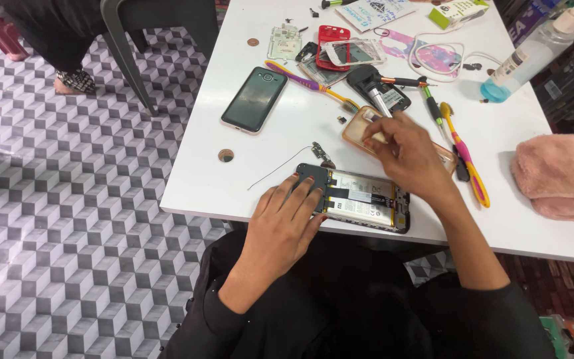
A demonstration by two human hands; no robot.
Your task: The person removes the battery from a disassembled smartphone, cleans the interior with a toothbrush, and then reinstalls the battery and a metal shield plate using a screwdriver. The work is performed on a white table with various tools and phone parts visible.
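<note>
Left of the left hand's fingers (293, 199) the table (200, 179) lies bare up to a thin wire (277, 169) and a small disc (226, 155). Beyond them a dark phone (254, 100) blocks the way. Right of the right hand's fingers (383, 136), a toothbrush (466, 156) and pink cloth (559, 176) crowd the edge; parts clutter the far side.

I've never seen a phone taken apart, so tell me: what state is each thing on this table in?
Opened phone: back off, battery showing, flat.
Left hand: pressing on the opened phone.
Right hand: over the clear phone case.
Dark phone: whole, back up.
Red phone frame: stripped.
Pink cloth: bunched.
Spray bottle: lying tilted.
</note>
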